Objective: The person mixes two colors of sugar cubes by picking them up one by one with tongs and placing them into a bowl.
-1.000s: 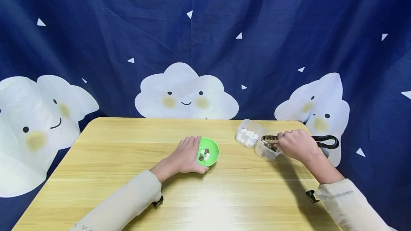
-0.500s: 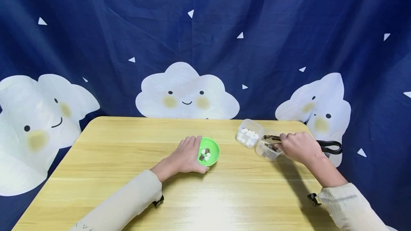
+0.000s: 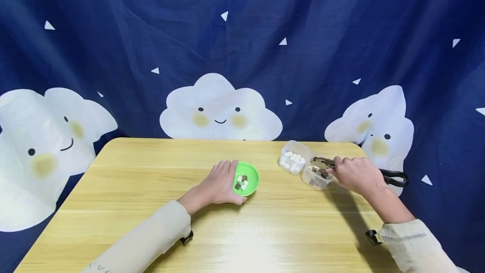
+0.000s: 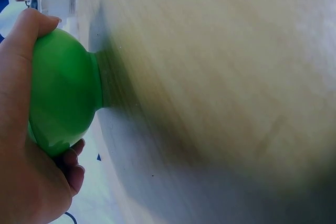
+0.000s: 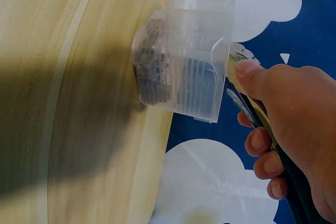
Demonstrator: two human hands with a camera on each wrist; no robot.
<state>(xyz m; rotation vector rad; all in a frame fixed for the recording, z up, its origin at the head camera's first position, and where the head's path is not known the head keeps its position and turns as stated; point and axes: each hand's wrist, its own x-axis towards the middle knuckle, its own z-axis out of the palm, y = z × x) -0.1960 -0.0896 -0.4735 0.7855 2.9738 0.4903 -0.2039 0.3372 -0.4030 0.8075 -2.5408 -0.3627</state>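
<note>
My left hand grips a green bowl by its left side, fingers at the far rim and thumb at the near side. White and brown cube-like pieces lie inside it. In the left wrist view the bowl stands upright on its foot. My right hand holds black-handled metal tongs. Their tips are over a clear plastic container of brown pieces. The right wrist view has the tongs at this container's open top; whether they pinch a piece, I cannot tell.
A second clear container with white marshmallow-like pieces stands just left of the brown one, near the back edge of the wooden table. A blue curtain with clouds hangs behind the table.
My right hand has shifted slightly right with the tongs, their handle end now lower and tips further right. More of the brown pieces shows. The left hand and bowl have stayed put.
</note>
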